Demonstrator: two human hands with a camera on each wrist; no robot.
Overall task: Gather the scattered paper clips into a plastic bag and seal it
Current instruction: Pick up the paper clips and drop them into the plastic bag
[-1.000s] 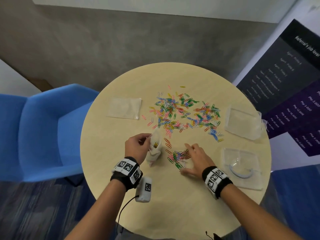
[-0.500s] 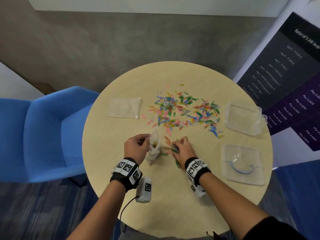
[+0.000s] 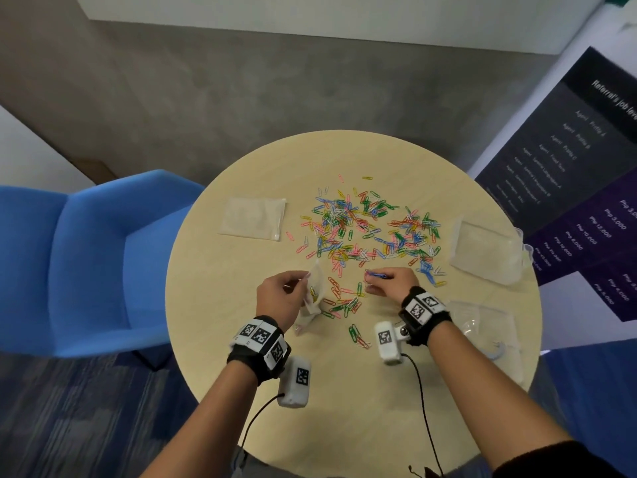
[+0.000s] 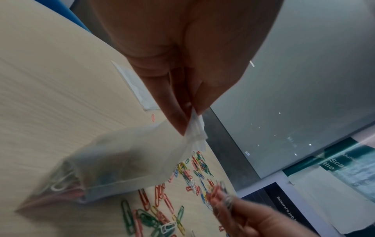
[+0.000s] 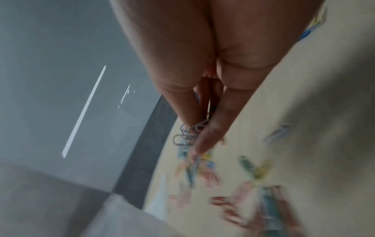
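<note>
**Coloured clips pinched, bag held open by its rim**

Plastic, translucent and already part filled, the plastic bag (image 3: pixel 314 295) hangs from the left hand (image 3: pixel 280 298), whose thumb and fingers pinch its top edge; its bottom rests on the round table (image 3: pixel 213 305). Half a second ago the right hand (image 3: pixel 393 282) was curled down over the small heap just beside the bag. Now it is raised and further from the bag, fingertips closed on a small bunch of paper clips (image 3: pixel 376 276). The left hand and bag have not shifted.

Two hands are in view. One bag is in the grip, one flat empty bag (image 3: pixel 254 218) lies beyond the left hand, and two clear plastic cases (image 3: pixel 486 251) sit out past the right hand. The loose clips (image 3: pixel 365 229) beyond both hands are too many to count; a smaller cluster lies between the hands.

The left wrist view alone shows the clips packed in the bag's bottom corner (image 4: pixel 61 186) and the pinch at the rim. The right wrist view, blurred, shows wire loops (image 5: pixel 188 133) poking out between thumb and fingers. Only the head view shows the blue chair (image 3: pixel 89 263).
</note>
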